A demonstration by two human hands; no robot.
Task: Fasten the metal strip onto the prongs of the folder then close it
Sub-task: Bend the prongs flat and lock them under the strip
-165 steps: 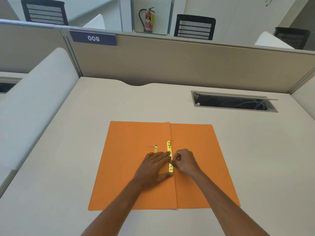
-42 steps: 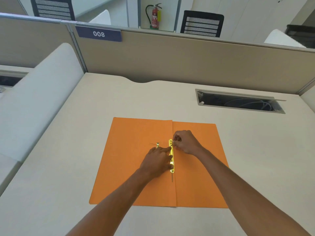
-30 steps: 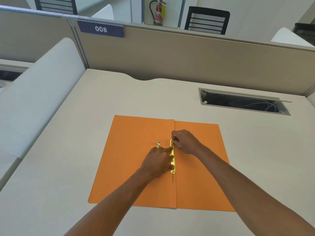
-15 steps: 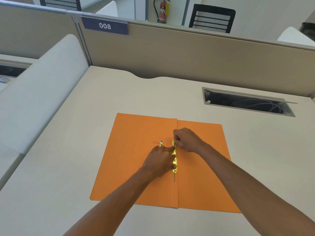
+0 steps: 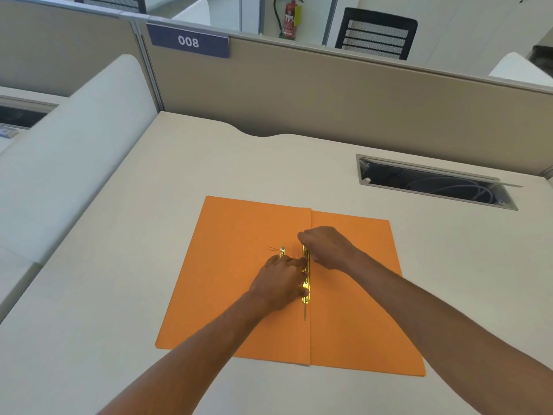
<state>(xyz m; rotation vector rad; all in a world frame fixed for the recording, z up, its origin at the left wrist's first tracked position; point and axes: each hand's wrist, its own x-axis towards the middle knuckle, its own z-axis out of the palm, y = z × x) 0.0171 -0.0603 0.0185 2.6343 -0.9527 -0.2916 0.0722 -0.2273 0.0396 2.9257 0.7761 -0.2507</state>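
Our left hand (image 5: 279,280) lies flat on the thin, springy yellow metal strip (image 5: 305,290) at frame centre, our right hand (image 5: 326,247) pinching its upper end, best held by the ends on the limp open orange card folder (image 5: 239,280).

One readable marking — "008" in white on the blue nameplate (image 5: 189,42) — fixed to the partition (image 5: 329,94).

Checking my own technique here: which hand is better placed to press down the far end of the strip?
Probably the right hand: it is already at the far end of the metal strip, while the left hand pins its middle.
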